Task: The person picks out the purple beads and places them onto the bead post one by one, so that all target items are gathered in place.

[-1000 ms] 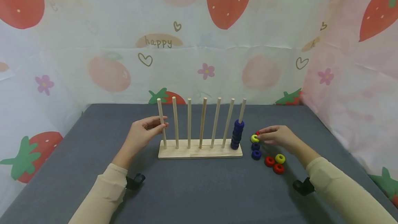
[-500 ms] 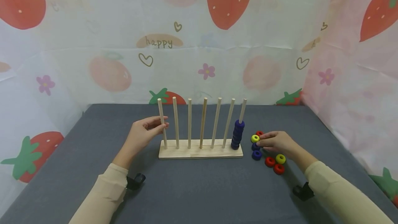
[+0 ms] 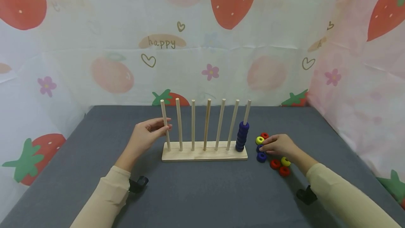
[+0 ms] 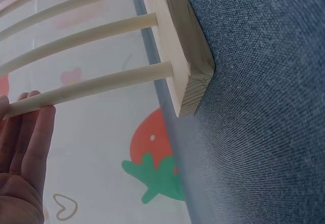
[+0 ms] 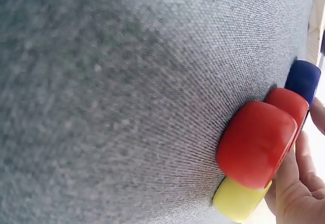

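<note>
A wooden rack (image 3: 204,156) with several upright pegs stands in mid-table in the head view. My left hand (image 3: 148,134) holds the leftmost peg (image 4: 106,84) between thumb and fingers, above the base. Several dark blue rings (image 3: 242,136) are stacked on the rightmost peg. To the right of the rack, my right hand (image 3: 280,146) pinches a blue ring (image 3: 259,148) that sits in a group of loose rings; the fingers cover part of it. A second blue ring (image 3: 261,157) lies just in front, and a yellow ring (image 3: 259,140) just behind.
A red ring (image 3: 264,135) lies at the back of the loose group. Closer to the right wrist are two red rings (image 3: 284,171) and a yellow ring (image 3: 285,161), partly covered by the hand. Strawberry-printed cloth (image 3: 196,17) hangs behind the grey table (image 3: 202,196).
My right hand has come forward from the back red and yellow rings to the blue one, baring the red ring. The left hand stays on its peg.
</note>
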### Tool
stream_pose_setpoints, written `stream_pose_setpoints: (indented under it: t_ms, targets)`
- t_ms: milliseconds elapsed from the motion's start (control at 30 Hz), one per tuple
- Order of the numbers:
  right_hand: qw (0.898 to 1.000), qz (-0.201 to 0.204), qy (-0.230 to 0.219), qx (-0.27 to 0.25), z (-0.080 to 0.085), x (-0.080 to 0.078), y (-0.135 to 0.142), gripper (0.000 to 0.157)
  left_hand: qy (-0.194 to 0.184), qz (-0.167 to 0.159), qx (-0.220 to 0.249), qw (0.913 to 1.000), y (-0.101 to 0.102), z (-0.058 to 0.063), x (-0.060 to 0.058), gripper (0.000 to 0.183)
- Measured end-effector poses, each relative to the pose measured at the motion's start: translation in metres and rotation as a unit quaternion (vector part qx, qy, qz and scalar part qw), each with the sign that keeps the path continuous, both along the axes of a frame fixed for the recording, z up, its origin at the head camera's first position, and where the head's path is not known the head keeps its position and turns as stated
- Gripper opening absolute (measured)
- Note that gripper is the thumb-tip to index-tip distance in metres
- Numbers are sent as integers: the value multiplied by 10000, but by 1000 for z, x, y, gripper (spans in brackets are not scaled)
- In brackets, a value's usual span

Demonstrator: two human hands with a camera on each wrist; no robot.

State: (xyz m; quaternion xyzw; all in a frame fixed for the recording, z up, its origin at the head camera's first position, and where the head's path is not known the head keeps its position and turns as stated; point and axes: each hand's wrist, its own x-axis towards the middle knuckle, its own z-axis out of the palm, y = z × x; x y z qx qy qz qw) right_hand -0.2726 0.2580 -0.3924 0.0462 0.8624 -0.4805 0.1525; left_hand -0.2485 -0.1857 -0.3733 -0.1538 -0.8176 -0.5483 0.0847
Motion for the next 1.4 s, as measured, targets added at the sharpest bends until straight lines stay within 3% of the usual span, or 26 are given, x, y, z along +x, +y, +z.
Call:
stream_pose_setpoints:
  t_ms: [267,433,633,767,1400]
  targets:
    - [9998,-90,35,191,2,-1,0,30,-18,-10,27,10000,0,0,0,35]
    - [9994,-28,163,311,11,-1,2,33,-29,8,3,10000,0,0,1,35]
    - [9991,164,397,-23,34,-1,2,45,-72,17,12,10000,1,0,1,36]
    - [9985,247,483,87,51,-3,1,49,-47,27,-5,10000,0,0,0,35]
    - [9949,604,796,134,110,-11,-7,54,-22,0,-30,10000,0,-1,0,35]
